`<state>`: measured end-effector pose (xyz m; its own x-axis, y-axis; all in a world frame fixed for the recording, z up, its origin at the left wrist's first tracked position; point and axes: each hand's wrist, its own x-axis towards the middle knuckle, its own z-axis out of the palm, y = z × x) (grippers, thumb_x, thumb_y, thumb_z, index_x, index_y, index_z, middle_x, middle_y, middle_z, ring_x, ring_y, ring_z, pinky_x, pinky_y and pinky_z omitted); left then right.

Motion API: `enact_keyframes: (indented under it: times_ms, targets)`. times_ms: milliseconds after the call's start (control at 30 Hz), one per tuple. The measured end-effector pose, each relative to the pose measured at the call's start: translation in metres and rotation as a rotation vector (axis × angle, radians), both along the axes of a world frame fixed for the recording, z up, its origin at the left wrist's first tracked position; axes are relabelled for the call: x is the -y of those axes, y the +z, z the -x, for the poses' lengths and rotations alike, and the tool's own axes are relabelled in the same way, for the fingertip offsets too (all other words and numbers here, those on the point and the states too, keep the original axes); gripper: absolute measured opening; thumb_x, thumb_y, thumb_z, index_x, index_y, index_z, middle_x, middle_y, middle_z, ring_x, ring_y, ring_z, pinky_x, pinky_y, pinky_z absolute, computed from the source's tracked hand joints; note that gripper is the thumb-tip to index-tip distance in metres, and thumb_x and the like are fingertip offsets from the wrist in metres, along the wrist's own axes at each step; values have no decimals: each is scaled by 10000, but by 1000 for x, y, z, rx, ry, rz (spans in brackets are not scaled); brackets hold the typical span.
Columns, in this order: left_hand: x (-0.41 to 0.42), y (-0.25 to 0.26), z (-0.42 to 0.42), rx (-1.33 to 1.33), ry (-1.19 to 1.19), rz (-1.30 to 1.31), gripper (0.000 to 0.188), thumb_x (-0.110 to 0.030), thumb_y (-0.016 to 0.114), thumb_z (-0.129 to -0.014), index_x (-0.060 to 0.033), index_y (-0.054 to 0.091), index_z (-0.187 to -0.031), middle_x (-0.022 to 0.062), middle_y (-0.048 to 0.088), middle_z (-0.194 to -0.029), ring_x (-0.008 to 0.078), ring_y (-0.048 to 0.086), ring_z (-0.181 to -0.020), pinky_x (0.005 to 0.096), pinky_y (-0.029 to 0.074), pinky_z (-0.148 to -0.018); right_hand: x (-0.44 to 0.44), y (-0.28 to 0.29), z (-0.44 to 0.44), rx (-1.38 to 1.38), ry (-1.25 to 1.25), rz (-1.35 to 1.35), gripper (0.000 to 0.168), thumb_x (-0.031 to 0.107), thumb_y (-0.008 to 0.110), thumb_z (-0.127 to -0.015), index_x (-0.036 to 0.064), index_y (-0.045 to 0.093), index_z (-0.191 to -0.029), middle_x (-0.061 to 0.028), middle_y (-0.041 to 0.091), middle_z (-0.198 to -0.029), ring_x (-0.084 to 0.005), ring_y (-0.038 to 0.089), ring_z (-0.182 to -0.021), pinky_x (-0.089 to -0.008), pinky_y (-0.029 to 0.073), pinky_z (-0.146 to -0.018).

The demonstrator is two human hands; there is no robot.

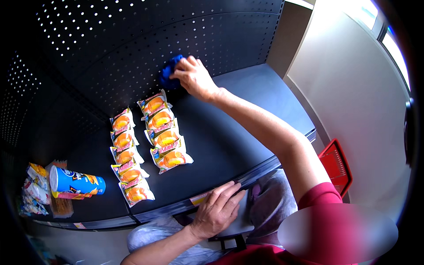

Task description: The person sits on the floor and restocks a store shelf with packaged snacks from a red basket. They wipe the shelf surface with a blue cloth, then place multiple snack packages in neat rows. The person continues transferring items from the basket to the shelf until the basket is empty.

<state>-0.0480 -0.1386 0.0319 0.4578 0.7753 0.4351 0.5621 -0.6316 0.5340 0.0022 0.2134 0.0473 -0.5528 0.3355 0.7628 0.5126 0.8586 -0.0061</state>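
My right hand (pixel 195 78) is stretched out to the rear of the dark shelf (pixel 215 132), pinching a crumpled blue cloth (pixel 170 73). The cloth is at the perforated back panel (pixel 228 36), low down near where the panel meets the shelf. My left hand (pixel 217 212) rests at the shelf's front edge with fingers extended, beside a price label (pixel 198 199); nothing shows in it. Left of the cloth, two rows of packaged pastries lie on the shelf: a nearer-centre row (pixel 165 137) and a longer row (pixel 125 155) farther left.
A blue snack canister (pixel 79 181) lies on its side at the far left, beside several bagged snacks (pixel 35 192). A red plastic basket (pixel 337 165) stands on the floor at right, near a pale wall (pixel 351 89). My knees are close under the shelf's front edge.
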Motion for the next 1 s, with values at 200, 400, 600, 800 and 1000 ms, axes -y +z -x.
enact_keyframes:
  times_ms: [200,400,600,800,1000]
  targets:
    - [-2,-4,-1,-15,7,33,444,-43,742,-810,-32,652,-1245,139,617,-1301,321,579,-1227,415,480,-1057,3,-32,-23,325,-40,157,228,116,678,-899,177,770,-1099,-28,584,-1181,-217,527,-1130,-380,464,-967]
    - [-4,-5,-3,-37,7,18,452,-44,744,-804,-32,651,-1247,138,614,-1304,324,578,-1227,419,484,-1057,-11,-34,-94,288,-216,174,275,111,683,-866,186,760,-1120,-35,586,-1193,-242,534,-1150,-407,464,-993]
    - [-3,-3,-7,-55,-15,-19,433,-57,737,-817,-36,656,-1242,135,609,-1307,325,579,-1223,425,488,-1044,-34,-41,-198,228,-594,289,327,114,656,-898,210,719,-1203,-91,588,-1225,-304,536,-1182,-450,480,-954]
    - [-2,-1,-13,-64,-33,-62,409,-65,723,-835,-31,658,-1237,139,616,-1291,325,585,-1209,429,486,-1038,-26,-37,-279,190,-790,484,391,85,585,-906,230,665,-1259,-161,599,-1238,-382,556,-1190,-513,509,-973]
    - [1,0,-17,-57,-45,-88,403,-56,714,-835,-43,661,-1234,132,620,-1289,334,576,-1214,439,480,-1037,22,-58,-382,-210,-798,907,412,67,593,-832,50,667,-1237,-205,722,-1080,-332,704,-992,-410,537,-929]
